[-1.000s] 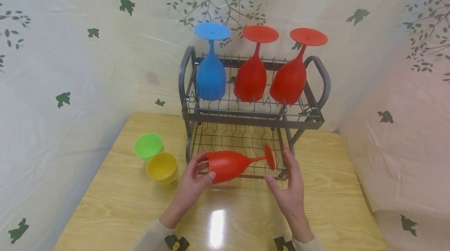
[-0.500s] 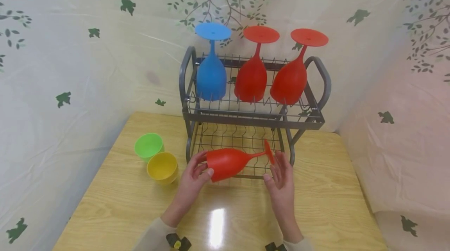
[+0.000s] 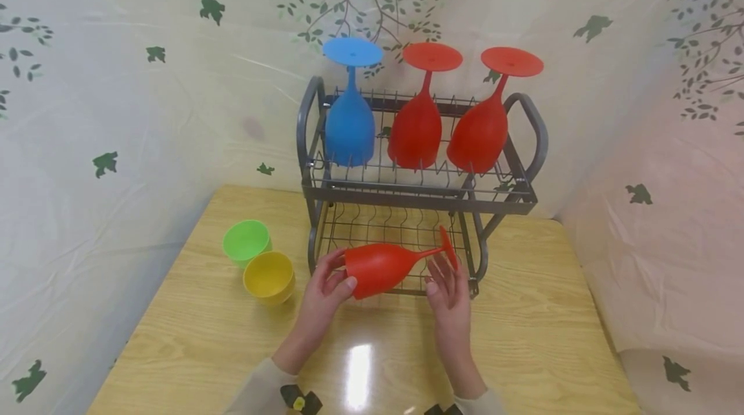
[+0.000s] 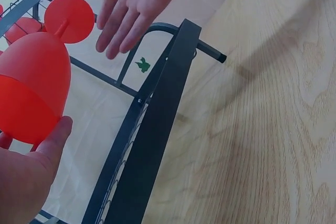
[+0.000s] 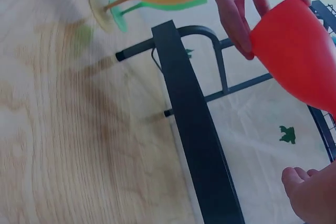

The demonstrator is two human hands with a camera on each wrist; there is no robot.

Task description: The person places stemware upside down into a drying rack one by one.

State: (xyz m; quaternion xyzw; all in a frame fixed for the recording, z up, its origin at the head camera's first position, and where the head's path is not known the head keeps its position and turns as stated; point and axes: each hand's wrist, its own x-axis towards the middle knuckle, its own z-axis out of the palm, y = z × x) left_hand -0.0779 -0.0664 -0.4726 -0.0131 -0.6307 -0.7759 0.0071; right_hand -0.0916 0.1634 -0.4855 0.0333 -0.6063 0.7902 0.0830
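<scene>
A red plastic wine glass (image 3: 380,268) lies sideways in the air in front of the rack's lower tier, its foot to the right and slightly raised. My left hand (image 3: 321,295) grips its bowl near the rim, with the thumb (image 4: 55,137) on the near side. Close by the foot is my right hand (image 3: 449,292), fingers extended and loosely bent; in the left wrist view its fingers (image 4: 119,30) appear apart from the glass. Whether a fingertip touches the foot cannot be told from the head view.
A dark two-tier dish rack (image 3: 418,199) stands at the back. Upside down on its top tier are a blue wine glass (image 3: 350,131) and two red wine glasses (image 3: 415,134). Green (image 3: 247,242) and yellow (image 3: 269,277) wine glasses stand upright on the wooden table (image 3: 192,337) at left.
My right hand has moved left from outside the rack's right side to the glass's foot. The foot end has tipped up slightly. My left hand keeps its grip on the bowl.
</scene>
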